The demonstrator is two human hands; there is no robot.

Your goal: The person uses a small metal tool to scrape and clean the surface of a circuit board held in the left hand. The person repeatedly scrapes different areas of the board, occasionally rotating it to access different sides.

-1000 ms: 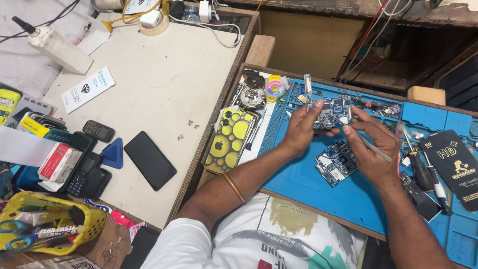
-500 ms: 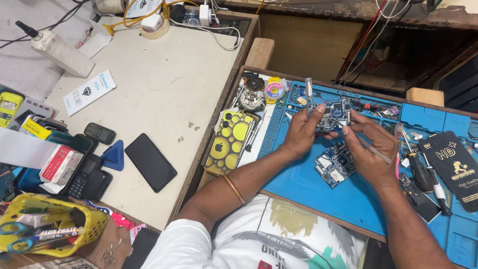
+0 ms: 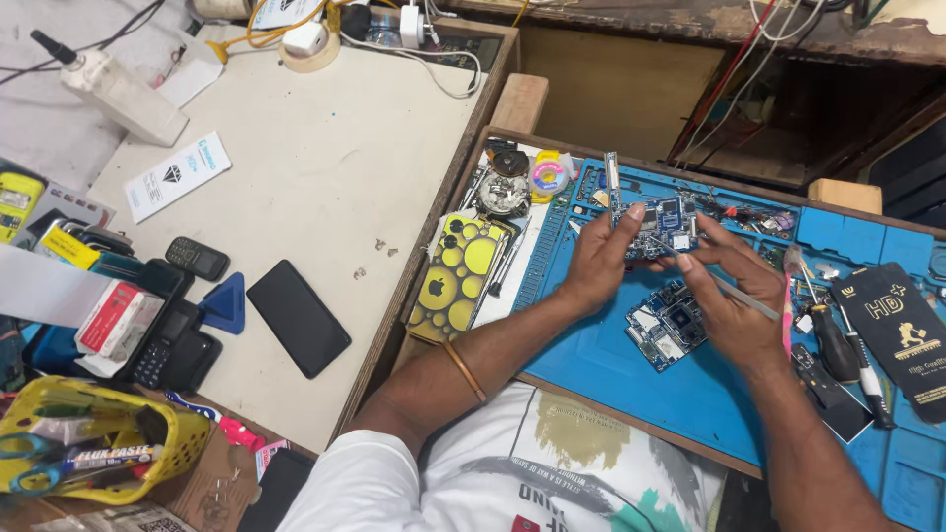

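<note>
cluttered repair counter (image 3: pixel 325 167), blue mat (image 3: pixel 601 345) on right. left hand (image 3: pixel 599 264) pinches circuit board (image 3: pixel 658 227) up off mat for access; right hand (image 3: pixel 731 300) closed on tweezers (image 3: pixel 734 288), tip at board.

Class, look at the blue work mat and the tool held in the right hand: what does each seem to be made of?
Blue work mat: probably silicone or rubber, matte, with moulded compartments. Tool in the right hand: thin, silvery and shiny, so likely metal tweezers, though its tip is too small to tell.
</note>
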